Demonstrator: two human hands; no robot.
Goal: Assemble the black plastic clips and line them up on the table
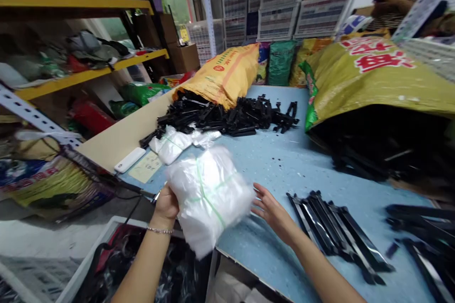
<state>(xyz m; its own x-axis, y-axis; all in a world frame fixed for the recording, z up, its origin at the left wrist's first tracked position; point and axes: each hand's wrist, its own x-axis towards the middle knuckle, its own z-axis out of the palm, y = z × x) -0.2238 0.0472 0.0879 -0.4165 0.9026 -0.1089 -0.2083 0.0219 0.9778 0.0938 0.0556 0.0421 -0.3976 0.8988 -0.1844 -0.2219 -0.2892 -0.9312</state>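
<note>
My left hand (166,203) grips a thick bundle of clear plastic bags (208,196) tied with green string, held just above the near edge of the blue table (280,161). My right hand (270,209) is beside the bundle's right side with fingers spread, at or near the plastic. A row of packed black plastic parts (337,232) lies on the table just right of my right hand. A smaller bundle of plastic bags (170,144) rests farther back on the left.
A pile of loose black parts (227,116) spills from a yellow sack (223,73) at the back. A large yellow-green sack (377,78) lies open at the right. A white crate (88,265) stands below the table edge. Yellow shelves (88,73) line the left.
</note>
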